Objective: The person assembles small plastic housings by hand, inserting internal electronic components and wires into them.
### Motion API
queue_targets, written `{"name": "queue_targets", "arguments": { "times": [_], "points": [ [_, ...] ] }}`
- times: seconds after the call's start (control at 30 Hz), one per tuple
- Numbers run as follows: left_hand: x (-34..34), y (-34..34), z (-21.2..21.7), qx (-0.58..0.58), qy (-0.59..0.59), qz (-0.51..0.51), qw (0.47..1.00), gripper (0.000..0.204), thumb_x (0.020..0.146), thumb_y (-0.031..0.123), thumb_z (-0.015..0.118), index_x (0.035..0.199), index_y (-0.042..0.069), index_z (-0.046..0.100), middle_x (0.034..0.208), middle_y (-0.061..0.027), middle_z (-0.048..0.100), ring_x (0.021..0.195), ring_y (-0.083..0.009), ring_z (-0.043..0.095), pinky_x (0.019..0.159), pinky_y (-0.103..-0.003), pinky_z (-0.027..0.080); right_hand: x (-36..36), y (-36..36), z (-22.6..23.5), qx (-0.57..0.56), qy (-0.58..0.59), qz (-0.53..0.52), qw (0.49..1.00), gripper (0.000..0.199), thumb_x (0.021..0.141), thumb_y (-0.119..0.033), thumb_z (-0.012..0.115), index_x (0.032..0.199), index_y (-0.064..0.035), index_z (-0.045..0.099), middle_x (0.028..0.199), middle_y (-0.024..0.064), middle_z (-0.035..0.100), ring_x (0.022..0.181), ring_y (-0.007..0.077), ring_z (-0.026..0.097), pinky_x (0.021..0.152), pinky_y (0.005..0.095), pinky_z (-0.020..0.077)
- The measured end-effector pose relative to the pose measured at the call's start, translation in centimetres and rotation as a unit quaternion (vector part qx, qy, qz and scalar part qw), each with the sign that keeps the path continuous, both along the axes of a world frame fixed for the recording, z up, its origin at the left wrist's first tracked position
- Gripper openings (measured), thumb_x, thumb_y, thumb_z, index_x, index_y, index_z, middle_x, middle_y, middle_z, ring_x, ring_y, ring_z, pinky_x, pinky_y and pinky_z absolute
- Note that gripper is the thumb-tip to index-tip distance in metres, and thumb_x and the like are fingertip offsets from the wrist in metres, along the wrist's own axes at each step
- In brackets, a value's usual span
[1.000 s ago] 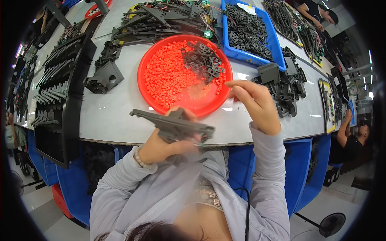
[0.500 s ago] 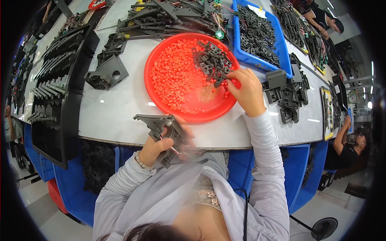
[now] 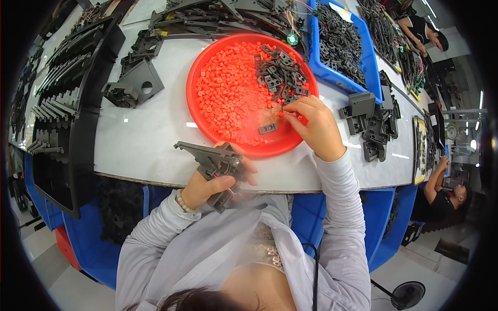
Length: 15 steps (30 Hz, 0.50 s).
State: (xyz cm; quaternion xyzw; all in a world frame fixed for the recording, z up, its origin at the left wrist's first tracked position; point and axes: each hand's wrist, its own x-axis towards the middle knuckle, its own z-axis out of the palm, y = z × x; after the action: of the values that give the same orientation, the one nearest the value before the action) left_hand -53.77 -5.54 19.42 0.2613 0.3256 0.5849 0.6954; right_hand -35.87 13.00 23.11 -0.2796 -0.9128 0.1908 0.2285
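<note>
My left hand (image 3: 207, 187) is closed around a dark grey plastic housing (image 3: 220, 163), held tilted in front of the table's near edge, with thin wires at its lower end. My right hand (image 3: 316, 127) reaches over the right side of a round red tray (image 3: 194, 111), thumb and forefinger pinched low in it; what lies between the fingertips is too small to make out. Many small red plastic pieces (image 3: 223, 88) fill the tray's left part. Dark two-holed clips (image 3: 282, 72) are heaped at its upper right. One loose two-holed clip (image 3: 267, 128) lies apart, left of my right fingertips.
Left stands a black rack (image 3: 83, 150) of slotted parts, with grey brackets (image 3: 140, 85) beside it. Long dark parts (image 3: 218, 20) are piled behind the tray. A blue bin (image 3: 340, 49) of dark pieces and more grey housings (image 3: 368, 122) lie right. Co-workers are further right.
My right hand has moved from the clip heap slightly down and left within the tray. A loose clip now lies apart from the heap. My left hand still holds the housing, turned slightly.
</note>
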Motion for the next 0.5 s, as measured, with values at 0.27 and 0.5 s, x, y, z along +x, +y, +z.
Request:
{"name": "queue_targets", "arguments": {
  "times": [0.27, 0.5],
  "points": [
    [-0.3, 0.1, -0.2, 0.028, -0.017, -0.026, 0.999, 0.051, 0.077, 0.019, 0.064, 0.118, 0.004, 0.038, 0.106, -0.0139, 0.058, 0.093, -0.0229, 0.061, 0.069, -0.03, 0.052, -1.7, -0.1, -1.4, 0.074, -0.058, 0.021, 0.995, 0.004, 0.07, -0.006, 0.063, 0.074, -0.0057, 0.064, 0.072, 0.0083, 0.058, 0.073, 0.0266, 0.055, 0.066, 0.037, 0.0471],
    [-0.4, 0.1, -0.3, 0.031, -0.011, -0.028, 0.999, 0.048, 0.077, 0.016, 0.062, 0.118, 0.004, 0.039, 0.106, -0.0133, 0.058, 0.093, -0.0218, 0.061, 0.068, -0.03, 0.052, -1.0, -1.6, -1.6, -0.074, 0.074, 0.055, 0.993, 0.014, 0.066, 0.005, 0.066, 0.08, -0.0009, 0.066, 0.085, 0.0072, 0.066, 0.078, 0.022, 0.059, 0.068, 0.0292, 0.0471]
  ]
}}
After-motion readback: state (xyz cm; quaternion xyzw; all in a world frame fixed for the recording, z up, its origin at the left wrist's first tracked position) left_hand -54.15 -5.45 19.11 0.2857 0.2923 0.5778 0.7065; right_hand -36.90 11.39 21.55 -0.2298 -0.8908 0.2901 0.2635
